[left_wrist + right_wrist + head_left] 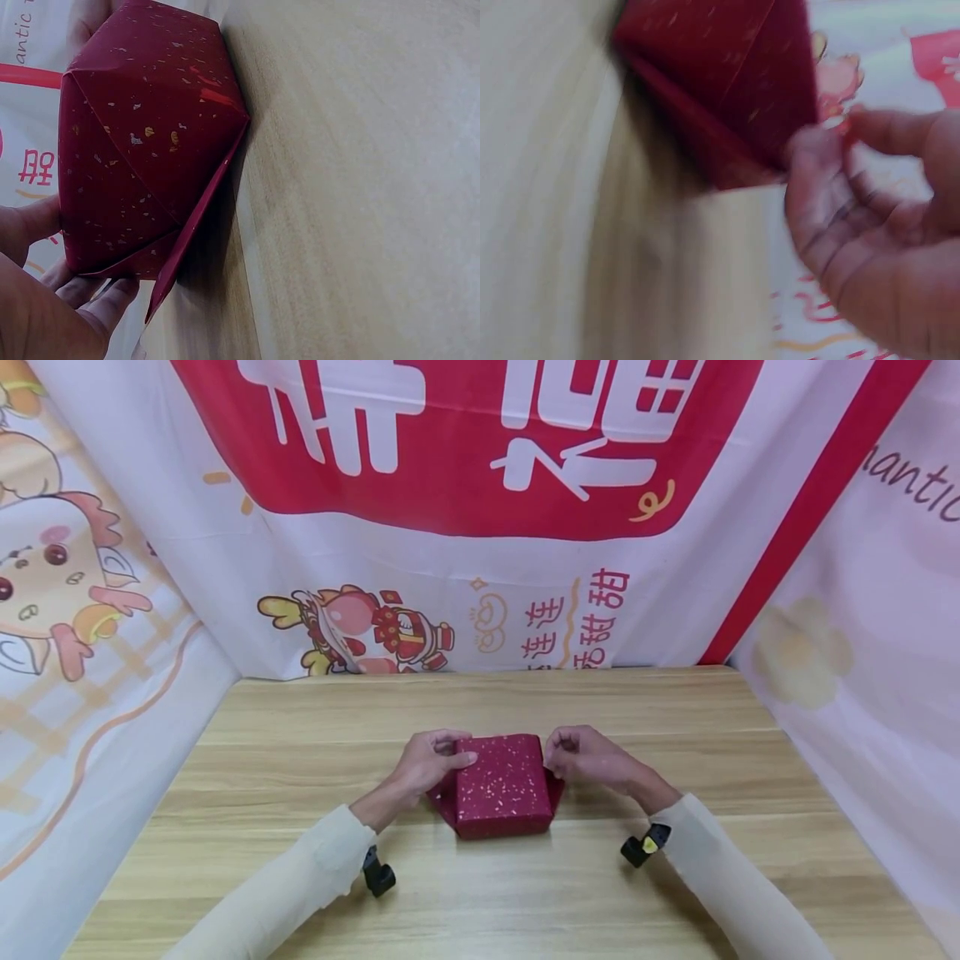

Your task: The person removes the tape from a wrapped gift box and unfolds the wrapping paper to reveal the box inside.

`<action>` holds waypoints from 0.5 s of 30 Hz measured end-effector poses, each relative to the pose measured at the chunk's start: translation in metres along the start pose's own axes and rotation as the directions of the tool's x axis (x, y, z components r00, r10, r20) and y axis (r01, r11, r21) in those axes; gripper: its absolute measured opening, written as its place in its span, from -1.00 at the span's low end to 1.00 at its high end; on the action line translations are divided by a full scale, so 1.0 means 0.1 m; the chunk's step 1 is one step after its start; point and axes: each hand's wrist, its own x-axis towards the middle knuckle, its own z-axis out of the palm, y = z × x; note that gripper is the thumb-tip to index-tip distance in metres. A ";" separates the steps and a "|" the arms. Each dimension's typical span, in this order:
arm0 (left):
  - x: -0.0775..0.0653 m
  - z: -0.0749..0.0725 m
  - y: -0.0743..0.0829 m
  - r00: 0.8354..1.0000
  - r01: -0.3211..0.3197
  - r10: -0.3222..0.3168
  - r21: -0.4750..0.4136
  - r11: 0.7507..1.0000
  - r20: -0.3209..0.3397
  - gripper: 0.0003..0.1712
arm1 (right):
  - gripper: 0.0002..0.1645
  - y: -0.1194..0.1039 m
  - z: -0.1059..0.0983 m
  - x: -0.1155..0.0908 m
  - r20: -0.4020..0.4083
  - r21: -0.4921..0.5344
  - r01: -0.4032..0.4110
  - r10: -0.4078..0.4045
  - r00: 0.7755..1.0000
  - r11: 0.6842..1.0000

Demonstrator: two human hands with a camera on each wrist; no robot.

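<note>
A box wrapped in dark red paper with pale and gold flecks (504,783) sits on the wooden table. Loose paper flaps stick out at both ends, the left flap (187,236) folded to a slanting point, the right flap (694,139) hanging out too. My left hand (429,766) holds the box's far left corner, thumb on top and fingers against the end. At the far right corner, the bent fingertips of my right hand (592,757) touch the paper edge, and its thumb stays off the paper. The right wrist view is blurred.
The wood-grain table (300,860) runs back to a printed cloth (450,518) hanging behind it. More printed cloth hangs at the left and right sides. Each wrist carries a small black camera mount (378,872).
</note>
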 end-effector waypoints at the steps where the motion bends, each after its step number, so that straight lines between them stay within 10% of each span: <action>1: 0.00 0.00 0.00 1.000 -0.008 0.008 0.008 1.000 0.002 -0.54 | -0.84 -0.04 0.00 -0.03 -0.014 0.000 -0.003 0.003 1.000 1.000; 15: -0.01 0.00 0.01 0.999 -0.036 0.037 0.039 0.999 -0.011 -0.52 | -0.66 -0.15 0.10 -0.18 0.052 0.205 -0.078 0.069 0.996 0.976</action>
